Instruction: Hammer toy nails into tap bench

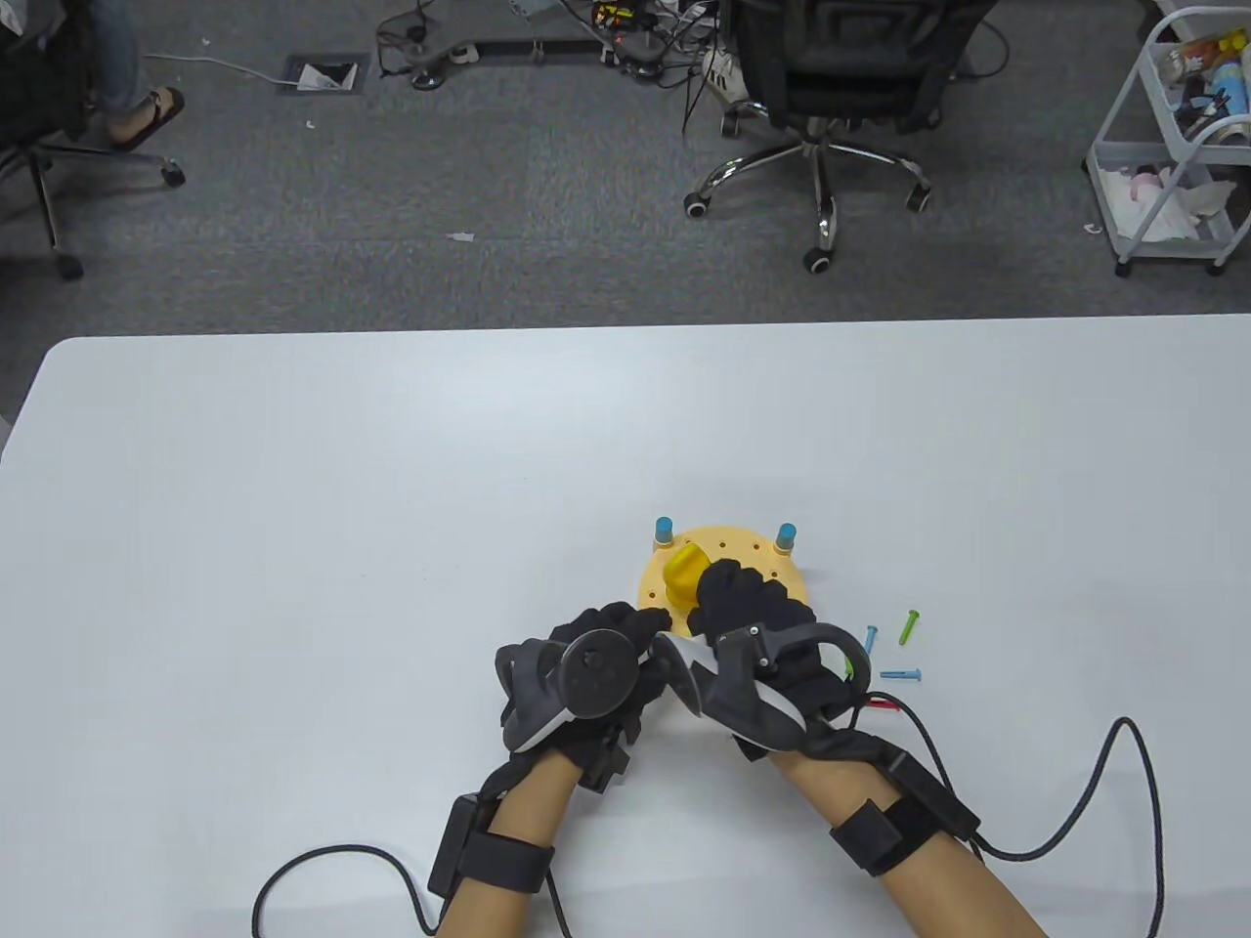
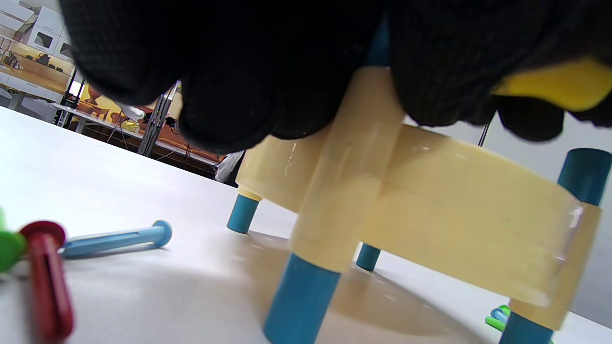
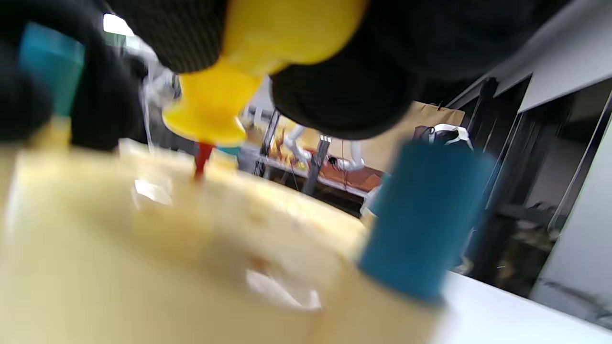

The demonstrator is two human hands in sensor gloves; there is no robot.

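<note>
Right hand (image 1: 748,606): black sensor glove, fingers wrapped round the yellow toy hammer (image 1: 684,575), gripping it over the bench top. In the right wrist view the hammer's flared face sits on the head of a red nail (image 3: 202,158) standing upright in the bench top.

Left hand (image 1: 596,655): black glove, fingers curled onto the near-left rim of the tap bench (image 1: 792,584), holding it.

Tap bench: pale yellow round disc with small holes, raised on blue peg legs (image 2: 299,298); stands on the white table (image 1: 293,508), near its front edge, just right of centre.

Loose nails, on the table just right of the bench: one green nail (image 1: 909,626), two light blue nails (image 1: 900,674). The left wrist view shows a further red nail (image 2: 45,282) lying flat.
</note>
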